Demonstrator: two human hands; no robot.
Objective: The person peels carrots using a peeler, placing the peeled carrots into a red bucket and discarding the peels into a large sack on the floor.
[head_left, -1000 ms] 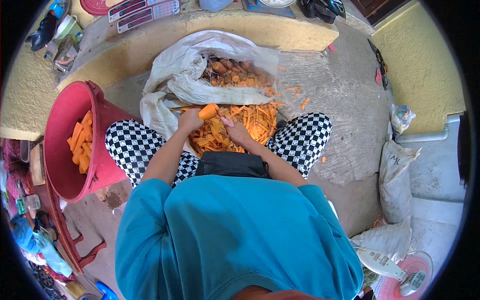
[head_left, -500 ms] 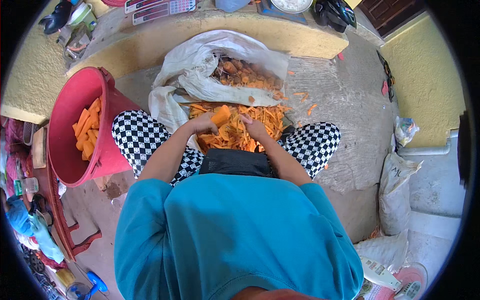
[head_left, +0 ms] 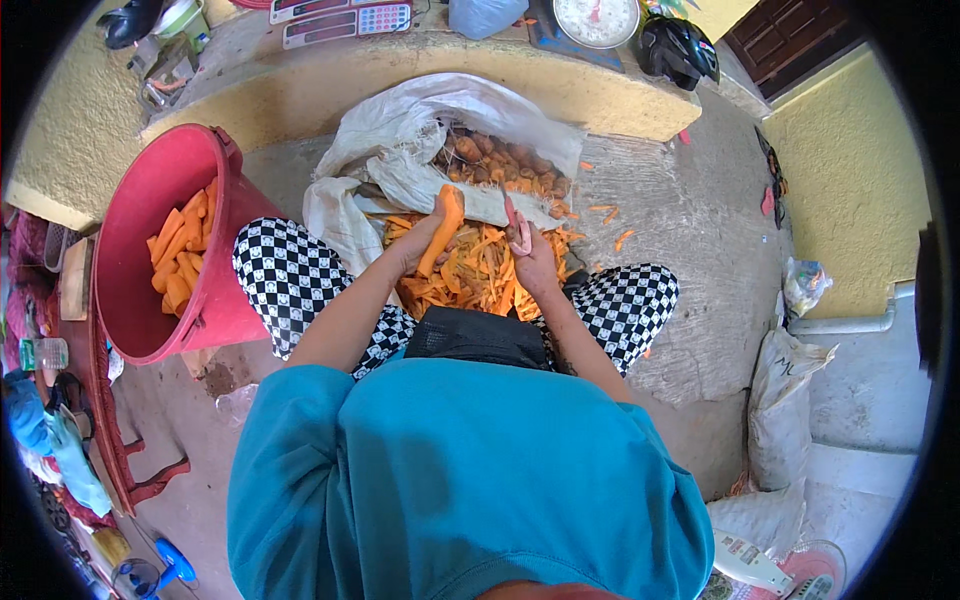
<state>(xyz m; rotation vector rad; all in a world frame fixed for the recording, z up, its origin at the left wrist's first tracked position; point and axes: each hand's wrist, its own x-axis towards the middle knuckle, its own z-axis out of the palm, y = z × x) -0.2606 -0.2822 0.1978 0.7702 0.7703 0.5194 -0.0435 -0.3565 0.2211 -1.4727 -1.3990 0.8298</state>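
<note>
My left hand (head_left: 418,243) is wrapped round a peeled orange carrot (head_left: 446,225), which it holds tilted upright. In my right hand (head_left: 537,264) is a slim pink-handled peeler (head_left: 511,212) pointing away from me, apart from the carrot; its blade is too small to see well. Beneath both hands lies a heap of orange peelings (head_left: 480,268) between my knees. Just beyond it, an open white woven sack (head_left: 400,170) shows several unpeeled, dirt-brown carrots (head_left: 500,155) inside.
On the left a large red bucket (head_left: 125,290) tilts toward me, with peeled carrots (head_left: 180,245) in it. A low yellow ledge (head_left: 420,65) runs across the far side, bearing a scale (head_left: 345,25) and a black helmet (head_left: 678,50). White sacks (head_left: 782,410) lean at right.
The carrot and my left hand have risen off the peelings, the carrot now more upright. My right hand has lifted too, bringing the pink-handled peeler into clear sight. The whole view has shifted slightly.
</note>
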